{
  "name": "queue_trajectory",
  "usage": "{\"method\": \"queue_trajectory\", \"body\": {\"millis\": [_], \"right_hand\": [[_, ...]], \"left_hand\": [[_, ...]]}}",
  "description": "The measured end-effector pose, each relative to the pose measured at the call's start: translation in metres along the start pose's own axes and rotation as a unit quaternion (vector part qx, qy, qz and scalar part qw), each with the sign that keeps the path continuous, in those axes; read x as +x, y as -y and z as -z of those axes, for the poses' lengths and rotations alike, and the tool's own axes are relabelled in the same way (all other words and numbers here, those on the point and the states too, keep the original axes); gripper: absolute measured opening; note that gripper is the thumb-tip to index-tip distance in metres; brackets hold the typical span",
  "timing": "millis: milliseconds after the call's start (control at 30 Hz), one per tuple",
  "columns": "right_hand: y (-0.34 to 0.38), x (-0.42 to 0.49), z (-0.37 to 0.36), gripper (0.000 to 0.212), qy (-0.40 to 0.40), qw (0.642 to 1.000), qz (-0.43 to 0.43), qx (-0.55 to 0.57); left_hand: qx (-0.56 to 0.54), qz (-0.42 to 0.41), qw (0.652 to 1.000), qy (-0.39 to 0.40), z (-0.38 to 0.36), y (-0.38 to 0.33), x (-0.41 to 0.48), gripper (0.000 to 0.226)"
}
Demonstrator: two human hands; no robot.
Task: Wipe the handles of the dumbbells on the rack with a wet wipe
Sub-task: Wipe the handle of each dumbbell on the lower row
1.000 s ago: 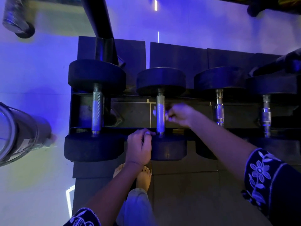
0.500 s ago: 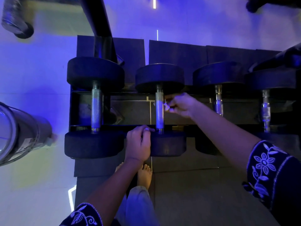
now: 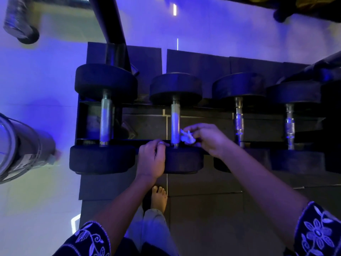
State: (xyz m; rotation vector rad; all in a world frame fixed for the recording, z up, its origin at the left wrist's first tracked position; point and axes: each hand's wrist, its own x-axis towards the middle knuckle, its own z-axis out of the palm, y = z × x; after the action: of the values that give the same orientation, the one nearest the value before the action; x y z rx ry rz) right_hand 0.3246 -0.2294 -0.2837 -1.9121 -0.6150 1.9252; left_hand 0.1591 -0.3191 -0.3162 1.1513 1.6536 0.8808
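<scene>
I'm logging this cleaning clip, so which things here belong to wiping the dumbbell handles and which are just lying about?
Job: wipe pinched in right hand; second dumbbell from left, gripped by left hand; first dumbbell; third dumbbell; fourth dumbbell; rack.
Lying about: metal can, far left; dark roll, top left; black post.

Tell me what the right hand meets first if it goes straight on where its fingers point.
The right hand, pinching the wipe, points left. First in line is the handle of the second dumbbell from the left, and the wipe would touch first. Depth is unclear.
</scene>
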Motion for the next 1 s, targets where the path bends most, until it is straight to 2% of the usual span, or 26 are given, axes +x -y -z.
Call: {"method": "queue_trajectory", "body": {"millis": [133, 200, 333, 500, 567, 633, 767, 867, 933, 1000], "right_hand": [[0.0, -0.011, 0.013, 0.032, -0.024, 0.997, 0.023, 0.063], [-0.003, -0.014, 0.016, 0.033, -0.033, 0.997, 0.02, 0.073], [-0.001, -0.022, 0.021, 0.042, 0.005, 0.991, -0.006, 0.137], [0.01, -0.039, 0.038, 0.03, 0.022, 0.994, 0.032, 0.105], [0.014, -0.04, 0.05, 0.026, 0.03, 0.995, 0.037, 0.088], [0.017, -0.041, 0.065, 0.022, 0.028, 0.997, 0.035, 0.07], [0.026, -0.034, 0.088, 0.014, -0.028, 0.997, 0.066, 0.04], [0.029, -0.022, 0.112, 0.016, -0.138, 0.981, 0.136, -0.034], [0.029, -0.016, 0.135, 0.02, -0.208, 0.948, 0.184, -0.154], [0.031, -0.014, 0.154, 0.025, -0.231, 0.904, 0.237, -0.27]], "left_hand": [[0.028, 0.016, 0.999, 0.014, 0.0, -0.007, 0.003, 0.041], [0.031, 0.03, 0.999, 0.029, 0.002, -0.01, 0.0, 0.036], [0.061, 0.047, 0.996, 0.033, 0.003, -0.016, 0.001, 0.032], [0.135, 0.106, 0.985, 0.019, -0.004, -0.033, 0.004, 0.033], [0.197, 0.143, 0.97, 0.025, -0.009, -0.047, 0.011, 0.033], [0.308, 0.153, 0.938, 0.042, -0.018, -0.065, 0.015, 0.034], [0.488, 0.081, 0.868, 0.048, -0.055, -0.084, 0.006, 0.039], [0.517, 0.074, 0.853, 0.027, -0.078, -0.08, -0.008, 0.041], [0.502, 0.029, 0.864, 0.004, -0.095, -0.08, -0.013, 0.044], [0.448, -0.021, 0.894, 0.017, -0.115, -0.088, -0.018, 0.055]]}}
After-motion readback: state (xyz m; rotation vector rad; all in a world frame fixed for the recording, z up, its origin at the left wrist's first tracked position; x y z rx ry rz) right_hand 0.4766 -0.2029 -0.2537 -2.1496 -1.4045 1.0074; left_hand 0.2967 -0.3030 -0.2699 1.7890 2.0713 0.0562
